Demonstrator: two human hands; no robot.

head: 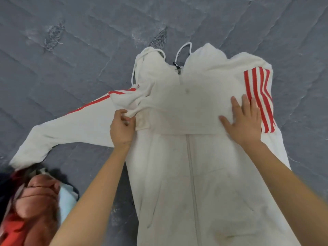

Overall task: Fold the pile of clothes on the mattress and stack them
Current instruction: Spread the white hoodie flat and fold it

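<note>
White zip hoodie [186, 157] with red sleeve stripes lies front up on the grey quilted mattress [71, 68], hood away from me. Its right sleeve [257, 96] is folded across the chest; the left sleeve [71, 128] stretches out sideways. My left hand [121, 128] pinches cloth at the hoodie's left side, fingers curled. My right hand [245, 121] presses flat on the folded sleeve, fingers [236, 105] spread. A pile of unfolded clothes [35, 201] lies at the left cuff.

bare mattress [88, 50] open beyond hoodie [177, 174]; clothes pile [32, 201] blocks near-left corner.
</note>
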